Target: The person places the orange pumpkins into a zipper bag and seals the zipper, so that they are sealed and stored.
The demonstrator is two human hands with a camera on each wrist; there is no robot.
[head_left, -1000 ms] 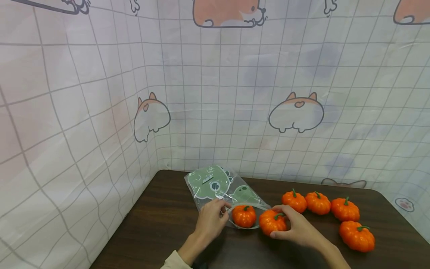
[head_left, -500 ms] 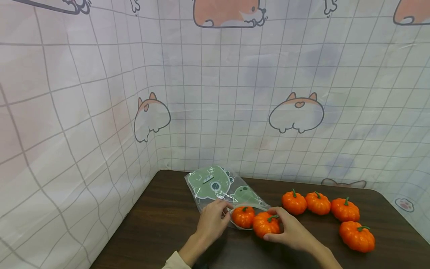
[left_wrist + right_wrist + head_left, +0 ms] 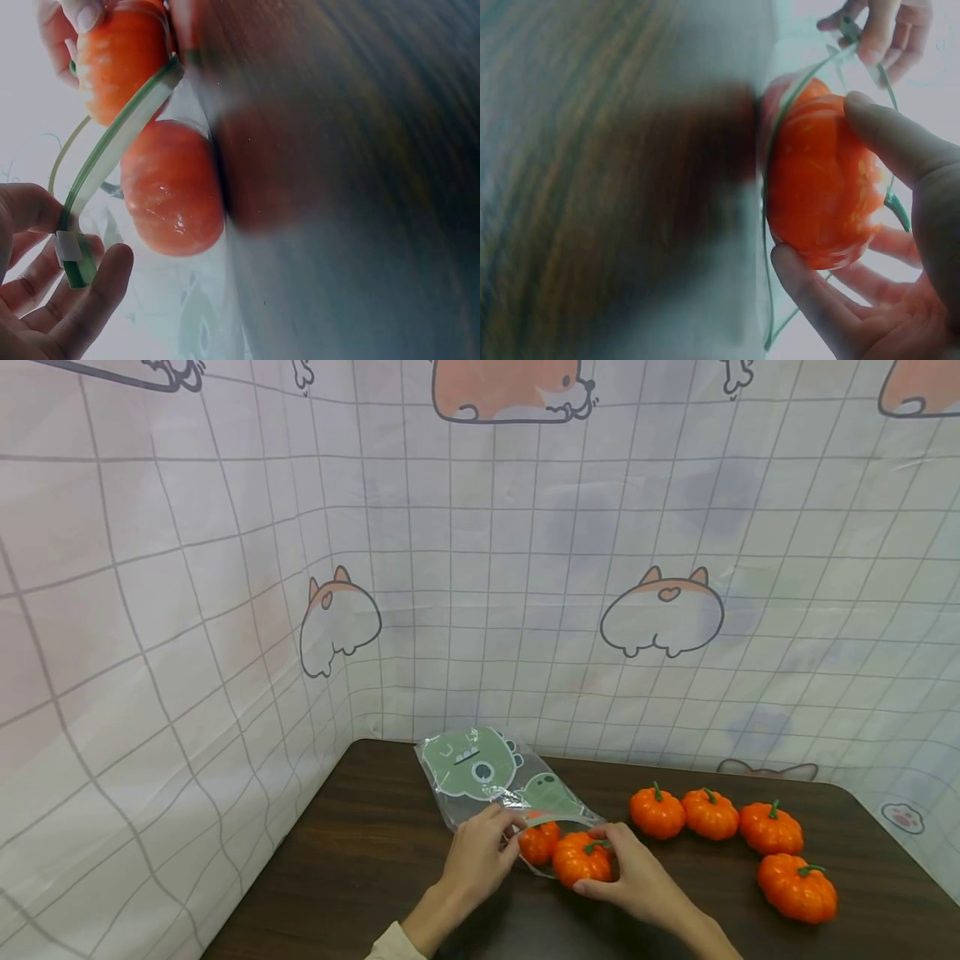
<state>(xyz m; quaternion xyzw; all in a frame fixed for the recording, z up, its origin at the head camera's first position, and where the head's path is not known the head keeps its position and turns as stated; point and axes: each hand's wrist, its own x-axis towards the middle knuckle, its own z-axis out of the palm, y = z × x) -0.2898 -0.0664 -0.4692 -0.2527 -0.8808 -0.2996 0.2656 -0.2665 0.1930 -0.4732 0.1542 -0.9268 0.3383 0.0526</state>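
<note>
On the desk (image 3: 337, 852), beyond the left hand (image 3: 478, 860) and stretching rightward between both hands, a zip bag (image 3: 480, 767), its mouth (image 3: 112, 150) toward the near side. In the left hand's fingers, the left end of that mouth, with a slider (image 3: 67, 247). Inside the bag, between the hands, an inner pumpkin (image 3: 537, 843). Just right of it, in the right hand (image 3: 637, 875) and within the mouth, a gripped pumpkin (image 3: 580, 862). Beyond the right hand and off rightward, side by side, a first loose pumpkin (image 3: 656, 815), a second (image 3: 709, 816) and a third (image 3: 769, 830). In front of the third, right of the right hand, a fourth (image 3: 795, 890). Behind the desk, beyond the hands, a cloth backdrop (image 3: 525, 635).
</note>
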